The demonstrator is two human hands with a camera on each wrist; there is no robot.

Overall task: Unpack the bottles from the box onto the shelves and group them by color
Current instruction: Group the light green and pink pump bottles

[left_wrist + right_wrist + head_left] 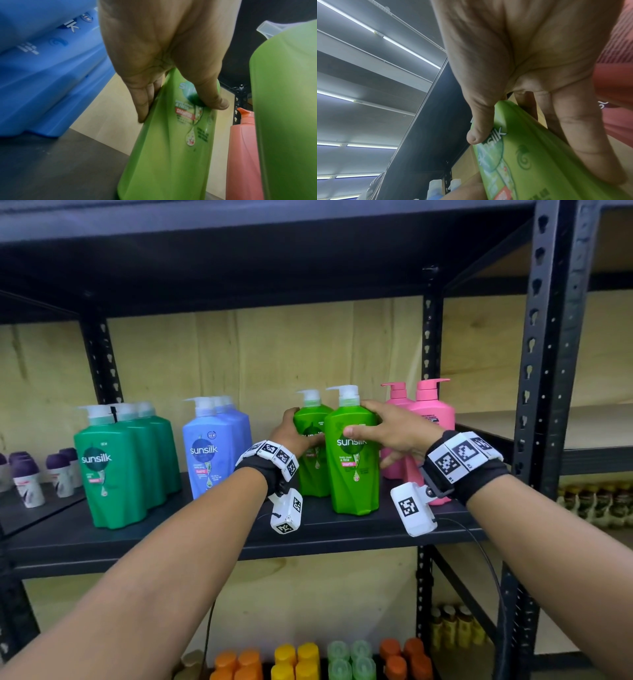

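Two light green pump bottles stand on the black middle shelf (205, 539). My left hand (294, 433) grips the rear green bottle (313, 474), thumb on its label and fingers along its left side, as the left wrist view shows on this bottle (164, 155). My right hand (387, 429) grips the front green bottle (354, 474) near its shoulder, thumb on the front and fingers behind; the right wrist view shows that bottle (530, 162) too. Both bottles rest upright on the shelf. Dark green bottles (120, 467), blue bottles (212, 446) and pink bottles (428, 419) stand grouped alongside.
Small purple-capped bottles (27, 477) stand on the neighbouring shelf at left. Orange, yellow and pale green capped bottles (308, 659) fill the shelf below. A black upright post (544, 371) borders the bay on the right. Bare shelf lies between the blue and green groups.
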